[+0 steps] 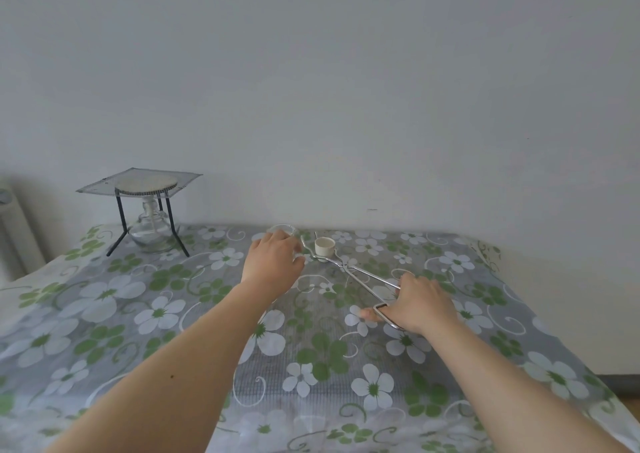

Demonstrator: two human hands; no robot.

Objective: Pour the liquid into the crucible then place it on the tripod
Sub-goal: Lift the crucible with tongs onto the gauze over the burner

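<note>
Crucible, small white ceramic point(325, 246), may tip if the right hand's fingers point(403, 284), curled around the steel tongs point(360, 272), squeeze off-centre, while left fingers point(294, 245) wrap the clear glass beaker point(282, 228).

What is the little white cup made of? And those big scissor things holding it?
The little white cup looks like ceramic: plain matte white with thick walls, though hard plastic can't be ruled out. The tongs look like bare metal, probably steel: thin silvery rods with a shine, their handles in the right hand.
</note>
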